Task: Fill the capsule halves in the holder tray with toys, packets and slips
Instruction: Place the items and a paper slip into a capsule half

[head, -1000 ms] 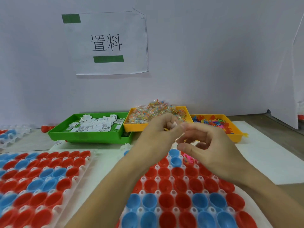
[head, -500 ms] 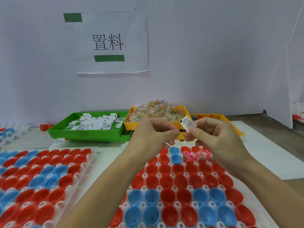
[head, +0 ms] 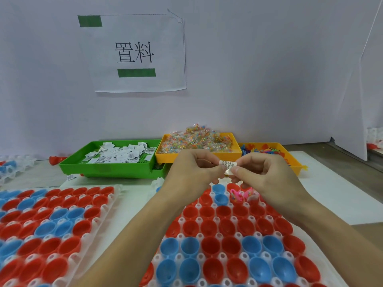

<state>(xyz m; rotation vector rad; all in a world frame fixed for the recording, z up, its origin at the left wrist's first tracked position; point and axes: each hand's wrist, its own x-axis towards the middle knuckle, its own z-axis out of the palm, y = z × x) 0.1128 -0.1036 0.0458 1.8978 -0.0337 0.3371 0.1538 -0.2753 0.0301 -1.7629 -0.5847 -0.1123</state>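
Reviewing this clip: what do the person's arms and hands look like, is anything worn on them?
Both forearms are bare as far as the frame shows, with no sleeve edge in view. The left hand and right hand carry no gloves, and no rings, watch or wristband are visible. The fingernails look short and unpainted. No markings show on either arm.

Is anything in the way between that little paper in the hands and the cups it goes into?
Nothing visible blocks it. Both the left hand and right hand pinch the slip in the air right above the holder tray, whose red and blue capsule halves sit open underneath.
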